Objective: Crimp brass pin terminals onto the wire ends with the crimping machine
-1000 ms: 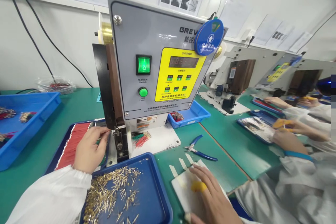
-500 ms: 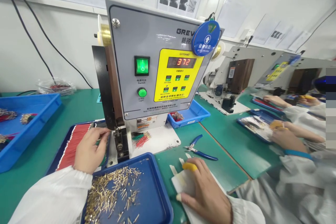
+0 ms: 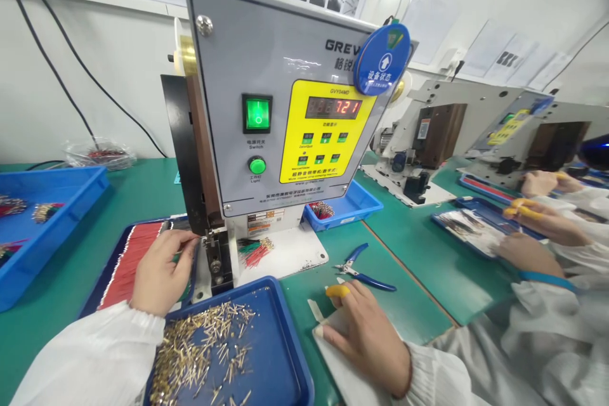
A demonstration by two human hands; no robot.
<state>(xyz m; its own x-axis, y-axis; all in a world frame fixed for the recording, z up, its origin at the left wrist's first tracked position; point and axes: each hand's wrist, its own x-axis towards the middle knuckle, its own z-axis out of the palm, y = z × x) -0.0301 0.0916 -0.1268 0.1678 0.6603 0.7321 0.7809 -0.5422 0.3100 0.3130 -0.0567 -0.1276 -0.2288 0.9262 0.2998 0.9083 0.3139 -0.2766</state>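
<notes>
My left hand (image 3: 164,273) is closed in a pinch at the crimping head (image 3: 216,260) of the grey machine (image 3: 257,57); what the fingertips hold is too small to make out. Beside that hand lie red wires (image 3: 136,257) in a dark blue tray. My right hand (image 3: 368,333), with a yellow finger cover, rests on a white pad (image 3: 340,355), fingers curled; whether it grips anything is unclear. Between my hands a blue tray (image 3: 290,342) holds many small brass pins (image 3: 200,342). The machine's display shows red digits ending in 721.
Blue-handled cutters (image 3: 368,279) lie right of the machine. A blue bin (image 3: 61,222) stands at left, another (image 3: 354,206) behind the machine. At right, other people's hands (image 3: 533,254) work over trays near similar machines.
My right hand has shifted slightly left and its fingers are more curled over the pad. The display digits changed from 372. At right, the other people's hands have moved. My left hand stays in place.
</notes>
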